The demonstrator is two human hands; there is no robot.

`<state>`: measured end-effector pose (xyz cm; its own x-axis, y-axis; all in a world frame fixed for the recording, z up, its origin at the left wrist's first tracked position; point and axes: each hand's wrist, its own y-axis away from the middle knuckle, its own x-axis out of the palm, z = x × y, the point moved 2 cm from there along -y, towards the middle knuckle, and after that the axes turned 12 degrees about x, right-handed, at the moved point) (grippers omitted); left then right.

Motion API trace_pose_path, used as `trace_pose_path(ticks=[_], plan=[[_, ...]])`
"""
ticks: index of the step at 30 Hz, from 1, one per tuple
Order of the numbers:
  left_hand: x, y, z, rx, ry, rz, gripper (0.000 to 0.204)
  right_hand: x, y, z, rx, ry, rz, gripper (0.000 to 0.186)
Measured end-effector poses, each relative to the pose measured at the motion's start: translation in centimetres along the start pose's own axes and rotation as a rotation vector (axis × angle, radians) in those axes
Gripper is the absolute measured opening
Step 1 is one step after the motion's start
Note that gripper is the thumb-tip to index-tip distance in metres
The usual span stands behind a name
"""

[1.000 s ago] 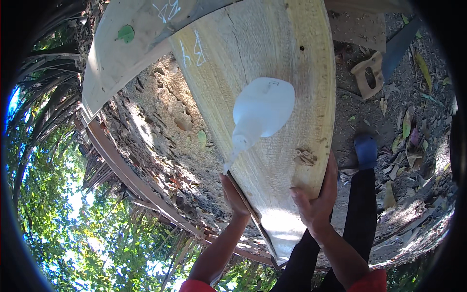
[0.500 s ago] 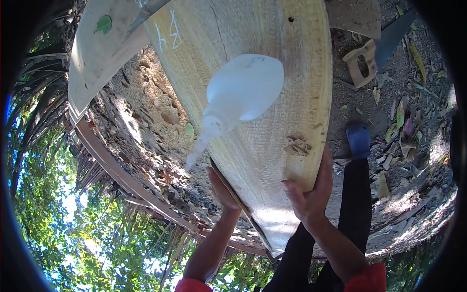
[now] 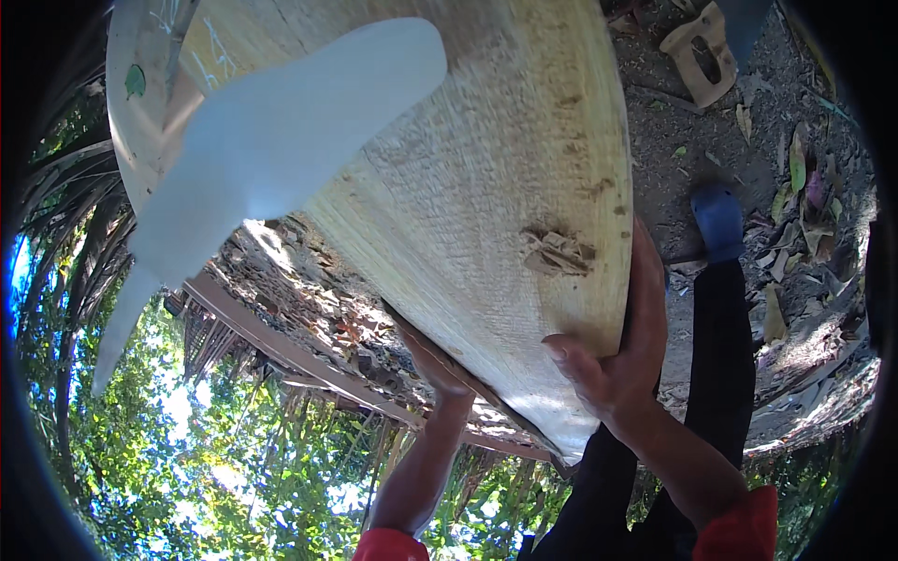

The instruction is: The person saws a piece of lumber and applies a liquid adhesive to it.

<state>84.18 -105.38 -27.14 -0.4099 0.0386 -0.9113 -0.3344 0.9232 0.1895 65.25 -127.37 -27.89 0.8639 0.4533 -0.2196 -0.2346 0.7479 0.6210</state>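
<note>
1. Well, the right hand (image 3: 622, 369) and left hand (image 3: 430, 360) both had the wooden board (image 3: 486, 178), one at each long edge near its narrow end, apparently to balance its weight!
2. Look at that right one: half-curled, thumb over the top face, fingers along the outer edge, a firm-looking hold.
3. Across from it, the left lay against the opposite edge, partly hidden; I couldn't tell how far its fingers curled.
4. Up top, a white bottle (image 3: 281, 131) slanted across the left edge, nozzle jutting past it; whether it touched wood, I couldn't say.
5. Now the margins: a pale panel (image 3: 140, 131) sat close by at upper left, so room looked tight there.
6. Out right, littered ground (image 3: 692, 140) separated the board from a saw handle (image 3: 681, 58) and blue shoe (image 3: 717, 222); below, the narrow tip came just beside dark trousers (image 3: 599, 496).
</note>
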Motion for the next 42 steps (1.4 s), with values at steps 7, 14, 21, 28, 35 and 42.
trace_pose_path(ticks=[7,14,21,28,35,42], plan=[[-0.6,1.1,0.6,0.022,-0.067,0.03,0.113,0.1,0.1,0.1,-0.038,0.027,-0.01,0.108],[-0.4,1.6,0.8,-0.049,-0.026,0.052,0.114,0.1,0.3,0.1,-0.025,0.001,-0.002,0.11],[-0.5,1.8,1.1,-0.102,0.024,-0.014,0.116,0.5,0.0,0.2,-0.033,-0.044,0.021,0.114],[-0.1,1.9,1.0,-0.041,0.065,-0.008,0.115,0.3,0.2,0.0,-0.002,-0.014,0.03,0.115],[-0.5,-0.4,-1.2,0.08,-0.069,-0.01,0.115,-0.1,0.6,0.0,0.066,-0.046,0.031,0.115],[0.0,-2.7,-2.1,0.117,0.077,-0.15,0.095,0.4,0.7,-0.4,0.083,-0.066,0.044,0.11]])
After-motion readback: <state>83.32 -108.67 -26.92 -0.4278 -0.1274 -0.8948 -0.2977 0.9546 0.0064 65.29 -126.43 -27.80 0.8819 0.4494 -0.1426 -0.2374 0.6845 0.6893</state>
